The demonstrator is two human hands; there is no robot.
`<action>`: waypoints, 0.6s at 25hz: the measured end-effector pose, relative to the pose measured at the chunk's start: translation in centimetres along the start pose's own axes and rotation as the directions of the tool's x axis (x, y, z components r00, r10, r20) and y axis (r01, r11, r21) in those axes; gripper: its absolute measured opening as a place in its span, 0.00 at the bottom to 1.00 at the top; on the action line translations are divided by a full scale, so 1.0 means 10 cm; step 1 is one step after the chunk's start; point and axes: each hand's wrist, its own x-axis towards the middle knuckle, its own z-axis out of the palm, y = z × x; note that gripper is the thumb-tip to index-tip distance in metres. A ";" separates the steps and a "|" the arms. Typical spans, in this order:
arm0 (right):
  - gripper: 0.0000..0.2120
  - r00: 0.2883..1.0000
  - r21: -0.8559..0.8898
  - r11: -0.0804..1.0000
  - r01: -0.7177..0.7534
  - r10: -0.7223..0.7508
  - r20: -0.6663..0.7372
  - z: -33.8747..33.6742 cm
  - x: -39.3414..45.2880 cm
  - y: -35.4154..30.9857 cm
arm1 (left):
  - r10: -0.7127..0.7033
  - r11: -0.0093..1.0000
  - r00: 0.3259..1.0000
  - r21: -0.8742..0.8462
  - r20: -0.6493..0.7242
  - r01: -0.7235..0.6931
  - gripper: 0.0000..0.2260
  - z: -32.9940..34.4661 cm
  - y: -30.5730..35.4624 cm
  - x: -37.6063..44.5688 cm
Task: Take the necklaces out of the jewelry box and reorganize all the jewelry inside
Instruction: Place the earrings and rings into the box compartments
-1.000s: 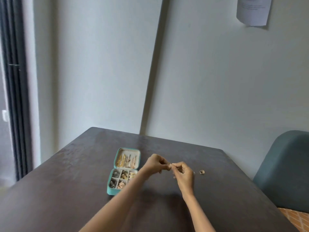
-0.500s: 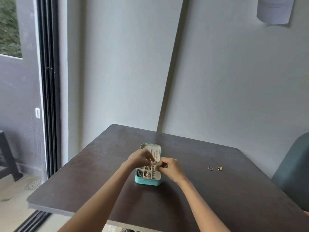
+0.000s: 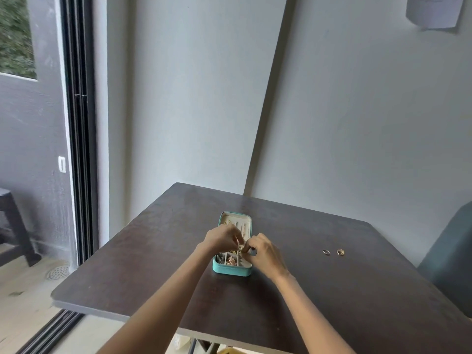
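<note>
Both hands were held close together over the middle of the open jewelry box (image 3: 231, 271). The left hand (image 3: 221, 238) was curled with its fingertips drawn together, and the right hand (image 3: 263, 251) was curled likewise, its fingertips almost meeting those of the left. A small pale piece seemed to be pinched between them, but what it was, and which hand gripped it, could not be told.

The teal box was laid flat on the dark table (image 3: 332, 302), its lid (image 3: 236, 221) folded back on the far side. Small gold-coloured pieces were seen in the divided compartments of the near half, and thin gold pieces lay against the cream lining of the lid; whether these were necklaces could not be made out.

Two gold rings (image 3: 333, 252) were set side by side on the table, well apart from the box on the right.

A sheet of paper (image 3: 434, 11) was fixed high on the wall; its faint print was too blurred to be read.
</note>
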 end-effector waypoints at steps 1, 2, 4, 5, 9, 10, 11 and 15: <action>0.07 1.000 0.008 1.000 0.002 -0.002 0.005 0.01 0.00 0.00 | -0.004 1.000 1.000 0.008 0.004 0.004 0.13 0.00 0.01 -0.01; 0.08 1.000 0.009 1.000 0.010 -0.010 0.012 0.01 0.01 0.01 | -0.008 1.000 1.000 0.014 0.007 0.008 0.13 0.00 0.01 -0.01; 0.07 0.999 0.016 0.999 0.031 -0.031 0.012 0.02 0.00 0.01 | -0.011 1.000 1.000 0.015 0.002 0.011 0.12 0.01 0.02 -0.01; 0.06 1.000 0.041 0.999 0.029 -0.028 -0.011 0.03 -0.02 0.01 | -0.014 1.000 1.000 0.011 -0.003 0.014 0.11 0.02 0.02 0.00; 0.11 0.983 0.239 0.969 -0.063 0.101 -0.152 0.11 -0.12 0.04 | -0.031 0.999 0.999 0.021 -0.015 0.031 0.11 0.07 0.05 0.03; 0.11 0.981 0.265 0.962 -0.064 0.109 -0.158 0.13 -0.14 0.04 | -0.039 0.999 0.999 0.026 -0.021 0.039 0.11 0.08 0.05 0.04; 0.10 0.982 0.282 0.958 -0.057 0.105 -0.156 0.15 -0.16 0.03 | -0.043 0.999 0.999 0.032 -0.029 0.044 0.11 0.10 0.05 0.04; 0.10 0.981 0.334 0.940 -0.064 0.120 -0.151 0.16 -0.17 0.04 | -0.053 0.998 0.997 0.041 -0.063 0.056 0.11 0.16 0.06 0.04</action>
